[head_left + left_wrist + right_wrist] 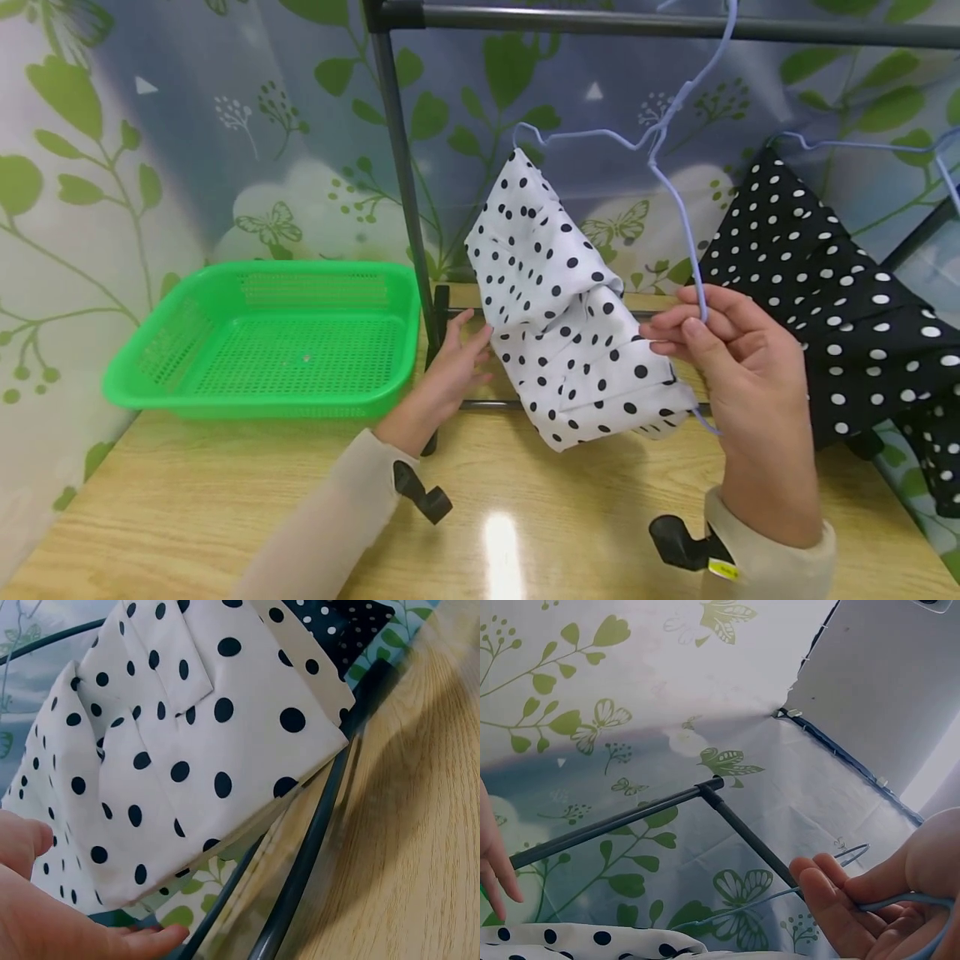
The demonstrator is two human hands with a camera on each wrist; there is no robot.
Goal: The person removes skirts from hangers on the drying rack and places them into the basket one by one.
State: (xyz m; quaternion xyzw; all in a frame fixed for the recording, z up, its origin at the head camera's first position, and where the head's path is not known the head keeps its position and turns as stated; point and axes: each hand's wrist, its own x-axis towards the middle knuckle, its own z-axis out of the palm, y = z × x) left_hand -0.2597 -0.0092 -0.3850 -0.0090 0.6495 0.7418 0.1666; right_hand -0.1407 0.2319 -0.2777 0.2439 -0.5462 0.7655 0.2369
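A white cloth with black polka dots (pixel 555 308) hangs at a slant from the left end of a light-blue wire hanger (pixel 600 133). The hanger's upper part reaches up to the rail, its top cut off by the frame. My right hand (pixel 750 367) pinches the hanger's right arm between thumb and fingers; the right wrist view also shows the blue wire (pixel 900 901) in that grasp. At the cloth's left edge is my left hand (pixel 457 367), fingers loosely extended and holding nothing. Whether its fingertips touch the fabric I cannot tell.
A dark metal rack (pixel 408 183) stands on the wooden table (pixel 585 517), with a top rail (pixel 570 21) and lower bars. On the right, a black cloth with white dots (pixel 840 300) hangs from another blue hanger. A green plastic basket (pixel 262 408) sits left of the rack.
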